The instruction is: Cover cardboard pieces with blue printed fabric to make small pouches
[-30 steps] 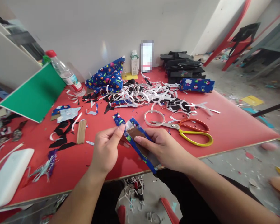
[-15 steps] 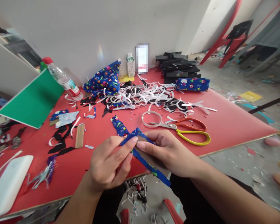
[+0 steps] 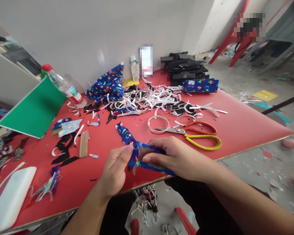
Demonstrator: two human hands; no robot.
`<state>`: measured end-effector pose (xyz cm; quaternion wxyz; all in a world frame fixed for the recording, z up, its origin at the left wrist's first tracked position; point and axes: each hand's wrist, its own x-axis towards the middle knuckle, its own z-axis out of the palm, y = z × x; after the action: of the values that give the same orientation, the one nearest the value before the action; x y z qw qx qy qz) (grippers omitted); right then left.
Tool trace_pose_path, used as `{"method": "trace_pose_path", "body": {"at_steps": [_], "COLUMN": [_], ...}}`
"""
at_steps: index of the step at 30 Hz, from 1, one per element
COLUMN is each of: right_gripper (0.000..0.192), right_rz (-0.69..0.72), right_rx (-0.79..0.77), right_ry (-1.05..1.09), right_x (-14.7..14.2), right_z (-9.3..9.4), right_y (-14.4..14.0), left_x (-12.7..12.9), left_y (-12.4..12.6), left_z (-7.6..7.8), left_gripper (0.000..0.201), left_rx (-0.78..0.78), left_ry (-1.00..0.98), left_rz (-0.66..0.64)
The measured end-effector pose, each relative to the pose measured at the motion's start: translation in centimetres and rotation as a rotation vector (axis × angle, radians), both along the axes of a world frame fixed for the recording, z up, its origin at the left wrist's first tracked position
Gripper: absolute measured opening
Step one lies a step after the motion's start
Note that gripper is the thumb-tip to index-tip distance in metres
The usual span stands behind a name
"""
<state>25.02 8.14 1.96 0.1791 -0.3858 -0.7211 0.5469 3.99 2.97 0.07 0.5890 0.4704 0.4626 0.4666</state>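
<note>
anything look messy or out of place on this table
Yes. White paper strips lie tangled across the back of the red table, with black scraps strewn at the left. More offcuts litter the floor under the table's near edge.

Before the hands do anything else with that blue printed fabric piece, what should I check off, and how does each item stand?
1. Left hand pinches blue fabric piece: ok.
2. Right hand grips the same piece: ok.
3. Piece held above the red table, near its front edge: ok.
4. Scissors lie on the table apart from both hands: ok.
5. Tape ring lies apart from the hands: ok.
6. What lies inside the fabric fold: cannot tell.
</note>
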Motion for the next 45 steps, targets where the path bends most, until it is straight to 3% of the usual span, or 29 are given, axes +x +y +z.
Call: {"method": "trace_pose_path", "body": {"at_steps": [6, 9, 12, 14, 16, 18, 20, 26, 28, 32, 34, 37, 40, 45], "right_gripper": [0.041, 0.036, 0.034, 0.035, 0.034, 0.03, 0.024, 0.023, 0.02, 0.015, 0.021, 0.013, 0.004, 0.013], "right_rz": [0.008, -0.018, -0.048, -0.041, -0.006, 0.024, -0.003, -0.295, -0.377, -0.393, -0.388, -0.392, -0.378, -0.185], "right_rx": [-0.008, 0.051, 0.092, 0.108, 0.154, 0.229, 0.327, 0.863, 0.952, 0.842, 0.744, 0.659, 0.664, 0.731], "right_ry": [0.08, 0.047, 0.007, 0.008, 0.01, -0.007, -0.03, -0.073, -0.005, 0.193, 0.216, 0.227, 0.229, 0.196], "right_x": [0.2, 0.3, 0.5, 0.5, 0.4, 0.3, 0.2, -0.1, -0.4, -1.2, -1.7, -2.2, -2.3, -2.3], "right_z": [-0.3, -0.2, 0.1, 0.4, 0.8, 1.0, 0.9, -0.6, -0.8, -1.0, -1.2, -1.5, -1.5, -1.1], "right_y": [0.1, 0.0, -0.2, -0.4, -0.6, -0.8, -0.9, -0.4, -0.6, -1.2, -1.3, -1.1, -1.0, -1.5], "left_x": [0.8, 0.7, 0.6, 0.7, 0.9, 1.2, 1.4, 2.5, 2.9, 3.2, 3.2, 3.3, 3.4, 3.8], "left_y": [-0.7, -0.8, -0.9, -1.1, -1.2, -1.2, -1.2, -0.7, -0.5, -0.4, -0.5, -0.8, -0.9, -0.2], "left_z": [-0.1, 0.4, 0.8, 0.8, 0.7, 0.4, 0.1, -1.1, -1.3, -1.6, -1.8, -1.9, -1.7, -1.1], "left_gripper": [0.052, 0.046, 0.043, 0.047, 0.053, 0.057, 0.056, 0.035, 0.036, 0.036, 0.037, 0.036, 0.032, 0.035], "left_rx": [0.012, 0.096, 0.242, 0.25, 0.129, -0.005, -0.044, -0.039, -0.027, 0.026, 0.04, 0.046, 0.039, 0.028], "left_ry": [-0.063, 0.219, 0.441, 0.379, 0.188, -0.001, -0.094, -0.093, -0.075, -0.081, -0.089, -0.116, -0.186, -0.312], "left_rz": [-0.054, -0.082, -0.004, 0.056, 0.073, 0.063, 0.051, 0.021, 0.045, 0.027, 0.017, 0.016, 0.031, 0.133]}}
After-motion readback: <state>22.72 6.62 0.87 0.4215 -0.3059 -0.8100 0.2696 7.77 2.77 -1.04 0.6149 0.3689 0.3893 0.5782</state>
